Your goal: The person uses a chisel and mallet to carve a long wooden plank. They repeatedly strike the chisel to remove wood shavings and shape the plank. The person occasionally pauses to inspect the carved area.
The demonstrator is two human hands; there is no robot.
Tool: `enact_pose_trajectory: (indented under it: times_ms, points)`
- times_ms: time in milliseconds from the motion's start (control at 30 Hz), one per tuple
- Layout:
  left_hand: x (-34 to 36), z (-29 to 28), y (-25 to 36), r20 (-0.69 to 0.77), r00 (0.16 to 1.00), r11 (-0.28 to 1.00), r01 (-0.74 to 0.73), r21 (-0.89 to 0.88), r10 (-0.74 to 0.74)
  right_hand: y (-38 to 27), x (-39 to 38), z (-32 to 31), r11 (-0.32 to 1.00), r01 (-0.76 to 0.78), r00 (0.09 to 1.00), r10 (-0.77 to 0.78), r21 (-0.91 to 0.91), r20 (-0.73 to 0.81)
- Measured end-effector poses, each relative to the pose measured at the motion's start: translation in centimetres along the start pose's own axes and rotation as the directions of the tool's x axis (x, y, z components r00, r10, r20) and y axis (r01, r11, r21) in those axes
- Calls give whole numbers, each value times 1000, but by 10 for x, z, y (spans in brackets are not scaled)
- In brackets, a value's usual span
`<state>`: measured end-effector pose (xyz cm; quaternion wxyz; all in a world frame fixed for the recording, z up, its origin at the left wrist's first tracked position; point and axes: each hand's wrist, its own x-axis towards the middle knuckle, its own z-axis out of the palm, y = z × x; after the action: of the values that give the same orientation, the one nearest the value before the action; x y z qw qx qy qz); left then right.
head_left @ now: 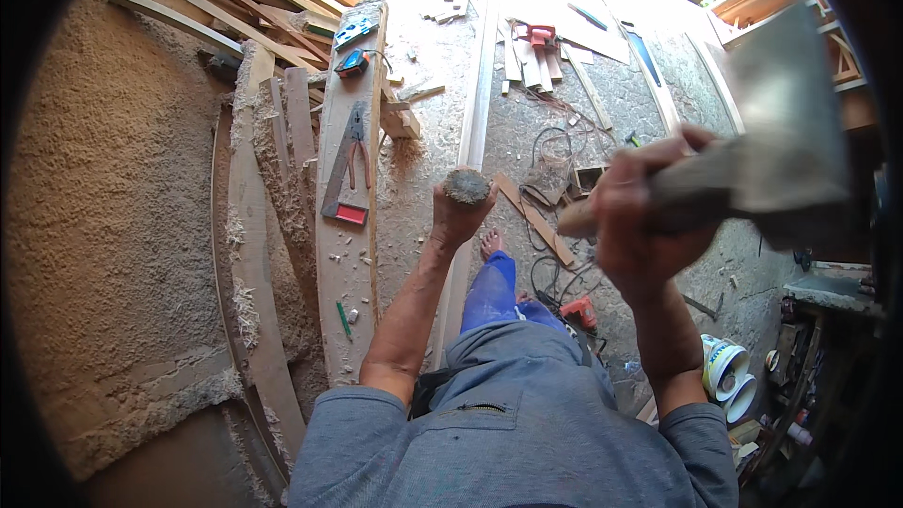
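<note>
head view, and the longest thing beside the person is the worktop (353, 254), a dusty plank at the left, with both tools held well off it. next in size comes the striking tool (752, 169), up at the right, nearer the camera than the floor. its blocky gray head is smeared by blur, so i can't make out its exact shape, but i'd judge it heavy and stiff, with most of the weight at that end. the thick handle looks like wood, probably dry rather than slippery; the stretch toward its tapered end seems the place to grip.

smaller is the round-ended tool (467, 185) in the middle, seen end-on, its butt rough and worn. it strikes me as rigid, lighter and hardly fragile, best held around the shaft, just below that butt; its lower part is hidden from me.

as for the hands, the right hand (640, 212) wraps firmly round the handle, the tapered end poking out past the fist. the left hand (461, 222) is curled into a fist about the round-ended tool, butt uppermost.
</note>
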<state>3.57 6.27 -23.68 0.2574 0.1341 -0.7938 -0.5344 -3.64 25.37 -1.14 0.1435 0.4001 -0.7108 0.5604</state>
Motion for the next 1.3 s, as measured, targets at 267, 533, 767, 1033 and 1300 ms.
enact_pose_trajectory:
  times_ms: [267, 533, 767, 1033, 1300]
  points:
    - [20, 9, -13, 64, 996, 986, 68, -152, -59, 56, -77, 16, 845, -441, 625, 530, -301, 573]
    - [-27, 31, 17, -53, 990, 989, -130, 64, 133, 81, -111, -6, 714, -681, 596, 670, -164, 442]
    - [82, 12, 32, -57, 987, 983, 141, -116, -148, 111, -141, -12, 441, -851, 302, 856, -287, 420]
    - [114, 33, -7, -135, 991, 995, -11, -103, -3, 132, -149, -10, 355, -902, 242, 888, -247, 390]
    - [-16, 31, 14, 115, 945, 952, -298, -76, 305, 146, -160, -18, 463, -856, 367, 857, -229, 362]
